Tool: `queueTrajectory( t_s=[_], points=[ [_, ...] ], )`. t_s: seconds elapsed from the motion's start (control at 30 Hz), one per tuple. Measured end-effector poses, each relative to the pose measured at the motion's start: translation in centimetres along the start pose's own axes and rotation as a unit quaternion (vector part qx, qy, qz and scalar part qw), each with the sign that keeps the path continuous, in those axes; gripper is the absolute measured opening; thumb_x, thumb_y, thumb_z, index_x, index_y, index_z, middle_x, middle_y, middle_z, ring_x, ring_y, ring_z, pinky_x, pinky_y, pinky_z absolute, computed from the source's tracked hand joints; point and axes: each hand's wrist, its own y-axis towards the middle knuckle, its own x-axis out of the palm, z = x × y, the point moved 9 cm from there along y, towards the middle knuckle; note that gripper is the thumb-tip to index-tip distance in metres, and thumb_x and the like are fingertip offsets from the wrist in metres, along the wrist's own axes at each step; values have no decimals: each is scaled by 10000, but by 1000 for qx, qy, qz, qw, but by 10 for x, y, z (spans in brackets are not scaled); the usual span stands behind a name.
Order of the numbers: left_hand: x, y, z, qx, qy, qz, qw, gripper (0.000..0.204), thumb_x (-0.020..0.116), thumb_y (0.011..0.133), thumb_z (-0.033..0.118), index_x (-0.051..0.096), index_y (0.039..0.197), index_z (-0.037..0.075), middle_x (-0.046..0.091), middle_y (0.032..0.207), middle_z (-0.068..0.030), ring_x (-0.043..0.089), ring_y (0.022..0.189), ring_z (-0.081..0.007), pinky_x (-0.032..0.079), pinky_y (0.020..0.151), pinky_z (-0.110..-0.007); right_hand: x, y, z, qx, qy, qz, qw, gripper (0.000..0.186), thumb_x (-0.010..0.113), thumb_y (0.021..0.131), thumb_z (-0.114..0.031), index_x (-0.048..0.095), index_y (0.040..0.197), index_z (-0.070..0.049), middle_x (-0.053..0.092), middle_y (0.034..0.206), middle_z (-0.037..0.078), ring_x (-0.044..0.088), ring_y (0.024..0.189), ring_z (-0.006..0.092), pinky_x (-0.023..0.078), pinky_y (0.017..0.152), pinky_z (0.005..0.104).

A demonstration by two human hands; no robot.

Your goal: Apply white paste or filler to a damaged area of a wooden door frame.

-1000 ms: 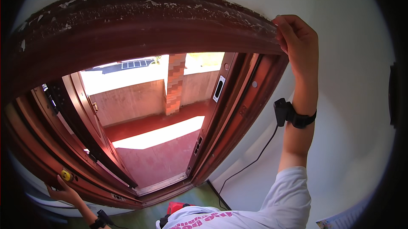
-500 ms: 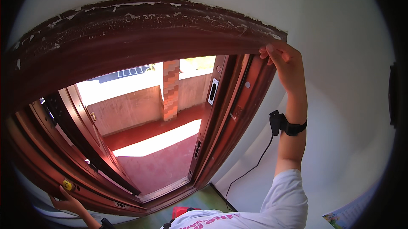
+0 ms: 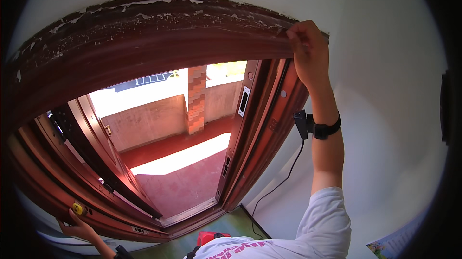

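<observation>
In the head view, the right hand [image 3: 308, 50] was raised to the upper right corner of the dark reddish-brown wooden door frame [image 3: 144, 42], fingers pressed together in a pinch on something thin at the frame's top edge; what exactly sat between the fingertips could not be told, though it looked like a strip or tape end lying along the moulding. The left hand [image 3: 79, 227] sat low at the frame's left side, its grip closed around a small yellow round object [image 3: 77, 208] against the wood.

The frame itself was fixed to the white wall [image 3: 385, 114], so it would be rigid and unmoving; its top showed flaking white paint, likely rough and crumbly under the fingers. Whatever thin piece the hands held would probably be light and flexible, best kept pinched at its ends and held flat against the wood. A black wrist strap [image 3: 326, 128] with a cable hung from the right forearm. Beyond the opening lay a sunlit red balcony floor [image 3: 183, 172].
</observation>
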Motion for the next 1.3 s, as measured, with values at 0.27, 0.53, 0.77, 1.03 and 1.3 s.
queueTrajectory(
  t_s=[0.27,0.53,0.77,1.03,1.3],
  points=[
    [-2,0,5,0,22,-3,1000,695,639,918,449,440,1339,-67,482,1258,-202,526,1166,-347,478,993,-418,2,1,4,20,-49,9,999,61,559,920,8,528,970,-7,586,850,99,570,736,188,470,686,295],
    [-3,0,8,-1,11,-4,1000,706,632,919,460,434,1345,-66,476,1270,-201,525,1172,-344,493,979,-421,2,-4,11,57,49,9,997,90,578,946,-55,540,1016,-12,571,838,53,536,728,123,453,676,256],
    [2,-3,-4,3,18,5,1000,709,631,919,462,436,1347,-69,484,1266,-209,531,1165,-343,500,971,-416,4,6,8,1,-48,1,999,71,576,937,-56,538,966,-3,572,806,108,544,697,193,462,670,293],
    [3,-3,-7,-10,4,-3,1000,705,627,921,464,445,1344,-69,486,1264,-214,529,1165,-344,499,966,-412,-12,6,28,127,-7,39,991,144,554,961,-130,556,991,10,623,829,84,569,711,138,463,668,273],
    [1,-1,1,-22,-22,-12,999,701,639,918,451,440,1350,-63,480,1286,-214,512,1185,-349,482,983,-417,-8,-11,27,138,134,30,981,163,501,1003,-148,595,967,-19,582,775,11,500,655,72,419,611,234]
  ],
)
